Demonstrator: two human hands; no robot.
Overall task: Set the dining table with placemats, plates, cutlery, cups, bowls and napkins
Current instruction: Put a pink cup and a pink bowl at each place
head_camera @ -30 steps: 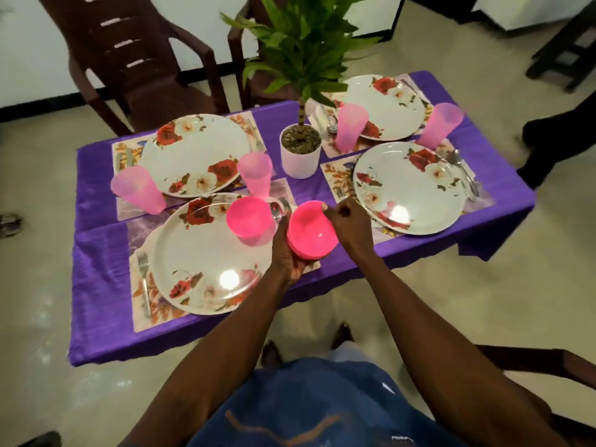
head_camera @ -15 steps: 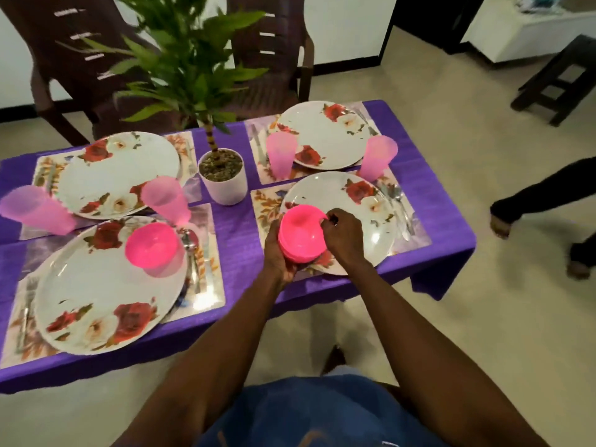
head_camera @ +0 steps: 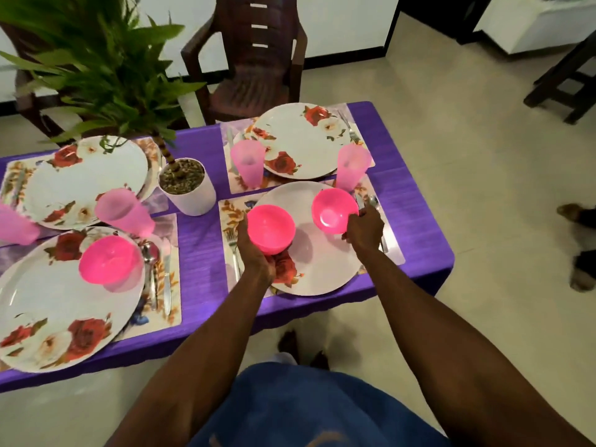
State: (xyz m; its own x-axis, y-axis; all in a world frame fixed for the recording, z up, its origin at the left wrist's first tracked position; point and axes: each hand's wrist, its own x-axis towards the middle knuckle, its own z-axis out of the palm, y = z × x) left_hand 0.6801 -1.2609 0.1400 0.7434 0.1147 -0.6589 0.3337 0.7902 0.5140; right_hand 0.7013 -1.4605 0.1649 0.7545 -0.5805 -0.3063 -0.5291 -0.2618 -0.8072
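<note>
Stack just split: right hand (head_camera: 363,232) pinches bowl (head_camera: 334,210) over plate (head_camera: 309,237), left hand (head_camera: 258,256) grips remaining bowls (head_camera: 271,228). Second setting's bowl nearly placed, two left.

Left hand (head_camera: 256,253): held palm-up, fingers curled beneath a pink bowl (head_camera: 271,228).
Right hand (head_camera: 364,232): fingertips pinched on the near rim of a second pink bowl (head_camera: 333,210).
Arms: both extended forward, spread apart at the wrists.
</note>
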